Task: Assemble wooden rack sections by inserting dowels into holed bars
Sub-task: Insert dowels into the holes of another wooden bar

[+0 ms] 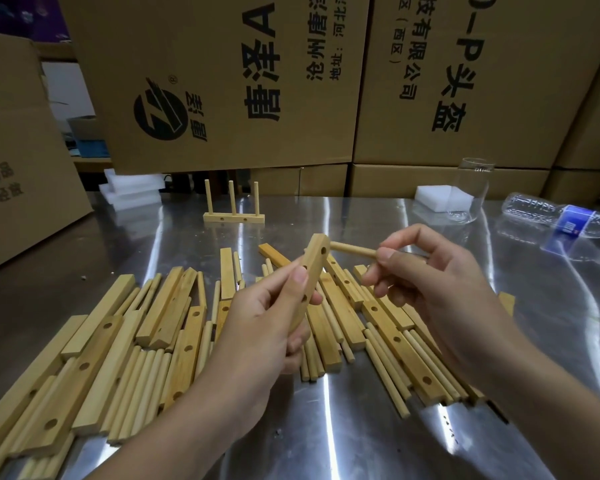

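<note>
Bar (313, 268), holed: gripped tilted in left hand (267, 323) above surface (343, 427). Dowel (352, 250): pinched in right hand (440, 289), tip just beside bar's top hole.

Left hand (260, 327) and right hand (440, 292) bare; forearms bare.

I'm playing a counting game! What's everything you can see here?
Holed bar: one, pale wood, held up, centre.
Dowel: one, pale wood, held, tip by bar's top hole.
Rack section: one, wood, three upright dowels, far middle.
Loose bars: many, wood, heaped on table.
Loose dowels: many, wood, among bars.
Foam blocks: few, white, far edge.
Glass: one, clear, far right.
Water bottle: one, clear, blue label, lying far right.
Cardboard boxes: several, brown, behind.
Table: one, shiny metal.
Left hand: grips bar.
Right hand: pinches dowel.
</note>
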Action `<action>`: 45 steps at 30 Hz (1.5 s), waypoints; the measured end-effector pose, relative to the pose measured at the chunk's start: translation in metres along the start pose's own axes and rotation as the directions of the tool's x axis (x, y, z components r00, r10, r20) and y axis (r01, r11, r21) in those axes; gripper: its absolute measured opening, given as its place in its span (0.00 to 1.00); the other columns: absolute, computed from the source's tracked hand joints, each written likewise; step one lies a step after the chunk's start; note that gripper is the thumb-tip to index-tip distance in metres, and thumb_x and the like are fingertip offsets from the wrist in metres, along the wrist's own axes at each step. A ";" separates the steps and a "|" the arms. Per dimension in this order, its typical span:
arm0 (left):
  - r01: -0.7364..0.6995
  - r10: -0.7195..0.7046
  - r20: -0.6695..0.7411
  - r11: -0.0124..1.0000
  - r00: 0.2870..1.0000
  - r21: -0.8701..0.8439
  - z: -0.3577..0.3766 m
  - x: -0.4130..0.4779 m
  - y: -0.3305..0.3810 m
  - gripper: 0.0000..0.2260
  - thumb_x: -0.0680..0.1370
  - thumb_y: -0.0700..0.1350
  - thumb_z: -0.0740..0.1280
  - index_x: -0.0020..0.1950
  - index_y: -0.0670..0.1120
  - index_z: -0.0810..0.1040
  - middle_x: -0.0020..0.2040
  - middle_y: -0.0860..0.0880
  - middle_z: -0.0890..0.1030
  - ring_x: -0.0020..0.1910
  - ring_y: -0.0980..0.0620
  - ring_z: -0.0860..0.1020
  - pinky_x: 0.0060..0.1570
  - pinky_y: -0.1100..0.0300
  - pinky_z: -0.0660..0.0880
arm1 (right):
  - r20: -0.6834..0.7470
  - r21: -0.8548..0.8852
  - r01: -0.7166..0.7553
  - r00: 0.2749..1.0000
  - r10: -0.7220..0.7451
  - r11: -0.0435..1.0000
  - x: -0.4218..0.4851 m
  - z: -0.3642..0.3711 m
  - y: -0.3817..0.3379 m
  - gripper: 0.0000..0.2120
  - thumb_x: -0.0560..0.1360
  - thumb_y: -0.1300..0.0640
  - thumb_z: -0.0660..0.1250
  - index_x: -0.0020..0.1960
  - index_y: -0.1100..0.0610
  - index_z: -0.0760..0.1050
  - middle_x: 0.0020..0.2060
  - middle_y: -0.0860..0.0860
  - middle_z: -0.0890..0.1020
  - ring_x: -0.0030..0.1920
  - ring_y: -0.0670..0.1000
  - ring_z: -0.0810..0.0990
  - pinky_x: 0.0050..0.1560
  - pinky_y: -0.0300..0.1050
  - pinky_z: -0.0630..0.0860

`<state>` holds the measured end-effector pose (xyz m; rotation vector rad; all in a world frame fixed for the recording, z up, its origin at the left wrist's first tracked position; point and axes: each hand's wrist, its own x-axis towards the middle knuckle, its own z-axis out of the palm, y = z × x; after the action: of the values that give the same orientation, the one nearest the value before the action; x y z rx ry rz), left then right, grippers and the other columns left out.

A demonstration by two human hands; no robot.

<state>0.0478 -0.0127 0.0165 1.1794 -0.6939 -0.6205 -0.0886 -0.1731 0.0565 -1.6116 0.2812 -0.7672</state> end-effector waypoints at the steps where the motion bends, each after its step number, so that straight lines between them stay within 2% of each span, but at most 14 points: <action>1: -0.003 0.003 0.014 1.000 1.000 0.001 0.001 -0.001 0.001 0.10 0.83 0.55 0.67 0.57 0.57 0.87 0.44 0.50 0.80 0.30 0.56 0.67 0.24 0.64 0.61 | 0.018 -0.017 0.019 1.000 -0.018 1.000 -0.001 0.002 0.000 0.06 0.80 0.57 0.70 0.53 0.59 0.77 0.42 0.59 0.87 0.39 0.51 0.84 0.37 0.39 0.78; 10: -0.050 0.049 0.036 0.998 0.998 0.025 -0.001 -0.002 0.000 0.13 0.82 0.59 0.67 0.53 0.54 0.87 0.45 0.46 0.75 0.30 0.55 0.65 0.24 0.62 0.61 | 0.104 -0.293 0.169 0.984 -0.144 0.941 -0.005 0.006 0.004 0.04 0.83 0.59 0.67 0.56 0.52 0.79 0.40 0.52 0.88 0.39 0.49 0.85 0.38 0.35 0.78; 15: -0.154 0.148 0.060 0.980 0.987 0.124 -0.001 -0.002 0.000 0.13 0.84 0.57 0.65 0.67 0.64 0.82 0.44 0.51 0.79 0.29 0.56 0.67 0.24 0.63 0.63 | 0.156 -0.571 0.268 0.963 -0.218 0.776 -0.008 0.007 0.009 0.11 0.86 0.49 0.59 0.60 0.41 0.79 0.36 0.48 0.81 0.34 0.48 0.77 0.32 0.38 0.72; 21: -0.352 0.343 0.101 0.834 0.934 0.425 0.000 -0.008 0.000 0.18 0.86 0.57 0.62 0.77 0.69 0.72 0.46 0.52 0.79 0.32 0.58 0.68 0.30 0.64 0.67 | 0.208 -0.757 0.382 0.910 -0.359 0.530 -0.007 0.006 0.009 0.14 0.85 0.43 0.58 0.57 0.47 0.80 0.30 0.42 0.77 0.33 0.47 0.78 0.31 0.41 0.70; 25: -0.390 0.381 0.114 0.806 0.918 0.446 0.003 -0.012 0.000 0.19 0.86 0.56 0.62 0.77 0.68 0.72 0.46 0.51 0.77 0.32 0.58 0.67 0.31 0.64 0.66 | 0.197 -0.721 0.417 0.889 -0.414 0.553 -0.010 0.005 0.001 0.09 0.85 0.49 0.64 0.53 0.48 0.82 0.27 0.45 0.74 0.29 0.49 0.75 0.29 0.36 0.65; 27: -0.392 0.380 0.124 0.791 0.917 0.469 0.002 -0.011 0.002 0.19 0.86 0.57 0.62 0.78 0.68 0.71 0.45 0.51 0.76 0.32 0.59 0.68 0.32 0.65 0.66 | 0.187 -0.649 0.378 0.920 -0.344 0.660 -0.010 0.006 0.000 0.11 0.85 0.47 0.65 0.50 0.48 0.84 0.27 0.45 0.74 0.28 0.47 0.72 0.29 0.35 0.64; 30: -0.403 0.388 0.142 0.758 0.911 0.512 0.003 -0.010 0.003 0.19 0.87 0.57 0.62 0.79 0.67 0.70 0.44 0.54 0.74 0.34 0.58 0.70 0.34 0.65 0.67 | 0.189 -0.111 -0.062 0.979 0.082 0.992 -0.008 0.004 -0.004 0.14 0.81 0.47 0.68 0.45 0.55 0.84 0.26 0.45 0.62 0.25 0.45 0.59 0.24 0.37 0.59; 31: -0.405 0.391 0.142 0.753 0.909 0.518 0.003 -0.010 0.004 0.20 0.86 0.57 0.62 0.79 0.67 0.70 0.44 0.55 0.74 0.34 0.59 0.70 0.34 0.66 0.67 | 0.233 0.060 -0.235 0.948 0.216 0.970 -0.006 0.004 -0.008 0.13 0.80 0.48 0.69 0.45 0.57 0.84 0.28 0.47 0.58 0.26 0.46 0.55 0.23 0.37 0.55; 33: -0.395 0.378 0.141 0.766 0.915 0.507 0.003 -0.009 0.006 0.20 0.85 0.59 0.62 0.78 0.68 0.71 0.46 0.56 0.76 0.33 0.60 0.70 0.33 0.68 0.66 | 0.283 0.116 -0.316 0.919 0.274 0.942 -0.004 0.004 -0.010 0.13 0.78 0.48 0.70 0.47 0.58 0.84 0.30 0.48 0.55 0.27 0.46 0.53 0.23 0.36 0.54; 35: -0.369 0.336 0.155 0.806 0.929 0.463 0.001 -0.007 0.011 0.18 0.85 0.58 0.63 0.75 0.69 0.73 0.48 0.56 0.80 0.30 0.59 0.71 0.30 0.66 0.68 | 0.261 -0.037 -0.192 0.945 0.195 0.981 -0.004 0.004 -0.011 0.15 0.80 0.45 0.68 0.47 0.57 0.84 0.29 0.48 0.58 0.28 0.47 0.56 0.25 0.37 0.58; 37: -0.323 0.266 0.197 0.866 0.944 0.381 -0.002 -0.006 0.016 0.16 0.85 0.57 0.63 0.73 0.67 0.74 0.47 0.51 0.81 0.26 0.54 0.73 0.26 0.61 0.70 | 0.223 -0.353 0.097 0.975 -0.017 0.931 -0.008 0.005 -0.007 0.17 0.84 0.41 0.64 0.46 0.50 0.84 0.27 0.48 0.65 0.28 0.44 0.63 0.29 0.36 0.63; 40: -0.237 0.162 0.245 0.918 0.956 0.318 0.000 -0.008 0.018 0.17 0.87 0.58 0.58 0.77 0.71 0.66 0.43 0.48 0.81 0.24 0.53 0.71 0.23 0.59 0.70 | 0.259 -0.731 0.393 0.916 -0.305 0.558 -0.012 0.008 0.005 0.16 0.86 0.41 0.57 0.47 0.45 0.78 0.30 0.45 0.75 0.31 0.47 0.74 0.33 0.45 0.72; 43: -0.191 0.121 0.236 0.933 0.964 0.305 0.004 -0.010 0.013 0.21 0.87 0.57 0.57 0.79 0.73 0.63 0.38 0.49 0.75 0.24 0.58 0.68 0.23 0.61 0.67 | 0.289 -0.828 0.443 0.862 -0.416 0.343 -0.012 0.015 0.009 0.15 0.86 0.41 0.56 0.53 0.48 0.77 0.33 0.41 0.77 0.33 0.46 0.77 0.33 0.50 0.75; 45: -0.162 0.097 0.243 0.950 0.965 0.266 0.005 -0.013 0.013 0.21 0.88 0.56 0.55 0.80 0.73 0.62 0.38 0.46 0.71 0.25 0.58 0.66 0.23 0.63 0.67 | 0.273 -0.791 0.467 0.847 -0.456 0.395 -0.009 0.015 0.013 0.16 0.86 0.43 0.59 0.53 0.51 0.81 0.33 0.45 0.80 0.32 0.48 0.79 0.32 0.51 0.75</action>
<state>0.0365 -0.0030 0.0284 1.3259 -1.0759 -0.5608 -0.0830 -0.1592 0.0417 -2.7175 0.1881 -1.1504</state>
